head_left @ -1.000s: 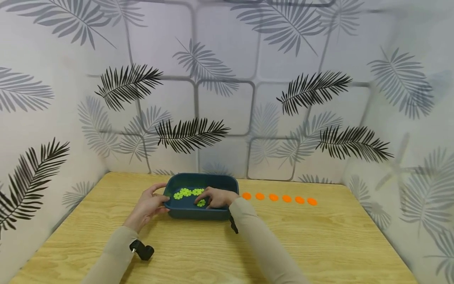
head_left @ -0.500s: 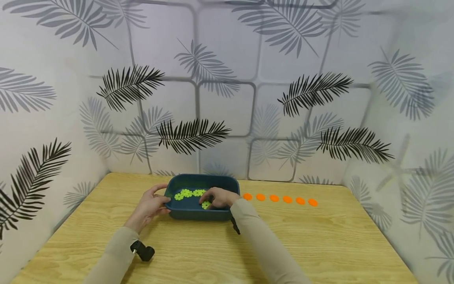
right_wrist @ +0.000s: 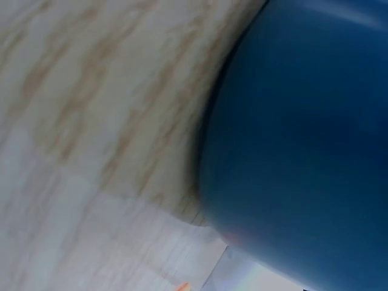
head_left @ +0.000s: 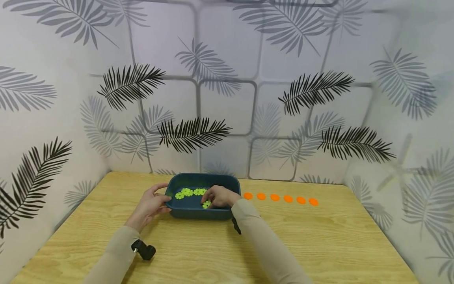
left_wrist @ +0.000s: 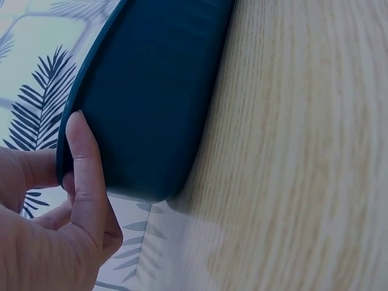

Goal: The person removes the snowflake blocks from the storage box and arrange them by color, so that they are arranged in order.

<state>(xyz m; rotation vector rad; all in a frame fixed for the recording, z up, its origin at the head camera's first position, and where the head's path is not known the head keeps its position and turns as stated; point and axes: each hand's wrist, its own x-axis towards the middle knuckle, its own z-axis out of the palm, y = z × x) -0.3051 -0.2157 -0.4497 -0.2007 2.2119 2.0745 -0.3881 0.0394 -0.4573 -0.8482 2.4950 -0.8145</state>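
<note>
Wood-grain table (head_left: 319,244): under the basin and orange discs.
Dark blue basin (head_left: 200,214): on the table, open side up.
Left hand (head_left: 151,205): at the basin's nine o'clock, gripping its rim.
Right hand (head_left: 221,196): inside the basin toward three o'clock, fingers bent; pinch or mere touch, I cannot tell.
Scalloped green disc (head_left: 206,204): in the basin, at the right fingertips, eight o'clock from that hand.
Other green discs (head_left: 186,192): basin floor, nine to twelve o'clock.
Orange discs (head_left: 274,197): six, lined up off the basin's three o'clock.

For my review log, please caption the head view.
Left hand holds a blue bin, right hand inside at a green disc.
</note>
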